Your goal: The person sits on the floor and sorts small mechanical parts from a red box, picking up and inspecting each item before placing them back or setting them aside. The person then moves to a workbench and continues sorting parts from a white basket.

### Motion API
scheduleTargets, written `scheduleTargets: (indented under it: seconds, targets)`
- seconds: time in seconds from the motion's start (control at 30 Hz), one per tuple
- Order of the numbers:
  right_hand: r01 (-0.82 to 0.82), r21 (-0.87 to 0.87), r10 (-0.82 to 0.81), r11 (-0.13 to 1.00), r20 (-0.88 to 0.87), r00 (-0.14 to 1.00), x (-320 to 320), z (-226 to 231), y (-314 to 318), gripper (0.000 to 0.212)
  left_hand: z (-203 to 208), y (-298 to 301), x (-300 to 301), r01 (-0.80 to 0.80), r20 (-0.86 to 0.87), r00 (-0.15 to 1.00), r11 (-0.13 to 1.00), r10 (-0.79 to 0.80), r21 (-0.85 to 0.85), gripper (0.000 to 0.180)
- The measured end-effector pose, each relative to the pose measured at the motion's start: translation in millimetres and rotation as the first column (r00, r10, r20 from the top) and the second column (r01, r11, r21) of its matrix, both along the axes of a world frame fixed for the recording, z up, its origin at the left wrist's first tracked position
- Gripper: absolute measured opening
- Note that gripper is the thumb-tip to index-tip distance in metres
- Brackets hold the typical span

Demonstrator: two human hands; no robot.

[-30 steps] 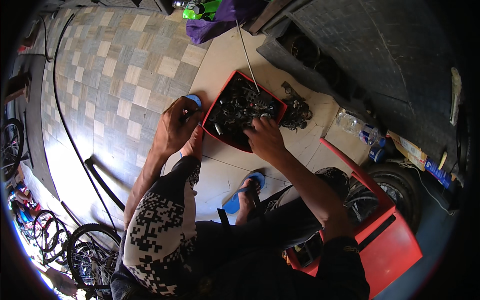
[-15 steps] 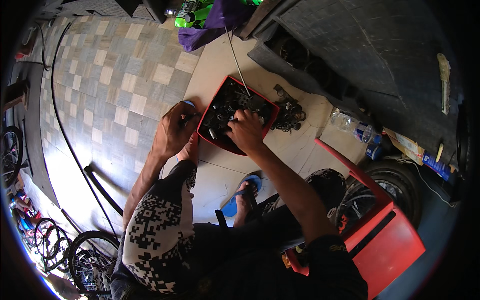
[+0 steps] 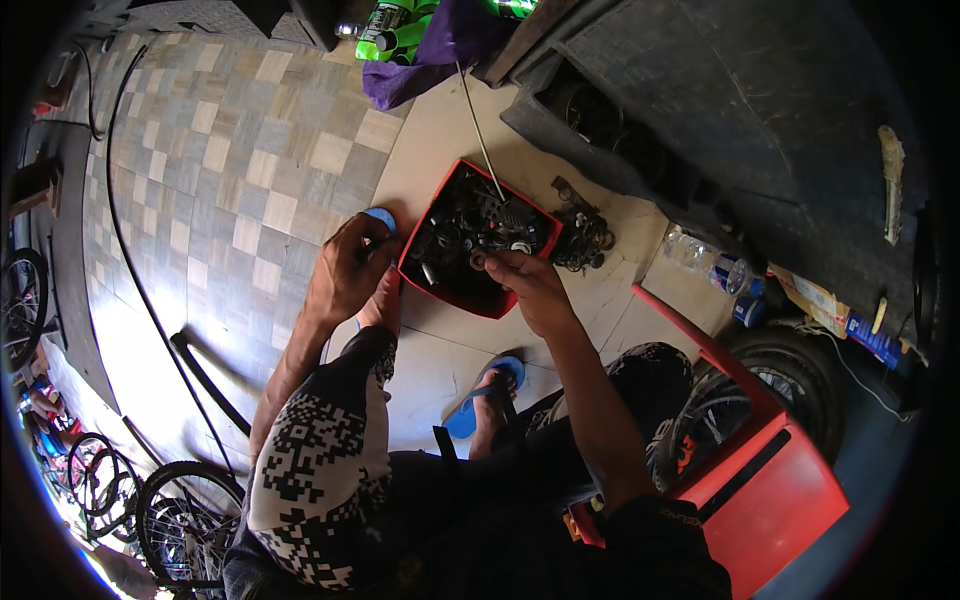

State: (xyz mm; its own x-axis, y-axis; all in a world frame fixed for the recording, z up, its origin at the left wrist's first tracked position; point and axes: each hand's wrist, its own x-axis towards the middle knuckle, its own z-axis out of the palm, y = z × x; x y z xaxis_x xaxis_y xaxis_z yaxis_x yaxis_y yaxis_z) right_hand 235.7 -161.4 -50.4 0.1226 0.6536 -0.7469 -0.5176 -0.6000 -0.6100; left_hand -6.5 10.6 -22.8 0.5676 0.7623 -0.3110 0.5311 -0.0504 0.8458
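A red plastic bin [image 3: 450, 300] full of dark, greasy metal parts [image 3: 465, 215] stands on the floor in front of me. Over its near right edge, my right hand [image 3: 535, 290] pinches a small ring-shaped metal part [image 3: 478, 260] between thumb and fingers. My left hand [image 3: 348, 270] is just left of the bin, its fingers curled together around something small and dark that I cannot make out. A thin metal rod [image 3: 478, 130] leans out of the bin's far side.
More loose dark parts [image 3: 582, 230] lie right of the bin. Plastic bottles [image 3: 705, 260] and a tyred wheel [image 3: 780, 370] are farther right, near a red plastic chair [image 3: 770, 500]. A purple bag [image 3: 430, 65] with green bottles sits beyond. Bicycles [image 3: 185, 520] stand at lower left.
My right hand has risen from among the parts and drawn back toward the bin's near edge, a ring-shaped part now showing in its fingers. My left hand has barely moved.
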Motion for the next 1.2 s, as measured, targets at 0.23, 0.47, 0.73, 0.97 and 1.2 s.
scheduleTargets:
  seconds: [0.23, 0.47, 0.73, 0.97, 1.2]
  targets:
    - [0.067, 0.061, -0.058, 0.996, -0.133, 0.989, -2, 25, -5, 0.020, 1, 1, 1, 0.004, -0.002, 1.000, 1.000, -0.004, 0.013, 0.020]
    - [0.154, 0.151, -0.106, 0.977, -0.285, 0.953, -4, 26, -8, 0.016, 0, 1, -3, 0.009, -0.007, 1.000, 1.000, -0.009, 0.012, 0.017]
    - [0.208, 0.128, -0.154, 0.970, -0.341, 0.927, -2, 28, -6, 0.027, 1, 3, -2, -0.002, 0.009, 1.000, 1.000, 0.002, 0.002, 0.017]
    - [0.254, 0.211, -0.155, 0.944, -0.396, 0.905, -3, 31, -6, 0.021, 0, 3, -5, -0.003, 0.018, 1.000, 1.000, 0.003, 0.018, 0.018]
    - [0.248, 0.219, -0.162, 0.944, -0.348, 0.924, -1, 36, -10, 0.022, 0, 4, -5, -0.001, 0.027, 1.000, 1.000, 0.001, 0.017, 0.017]
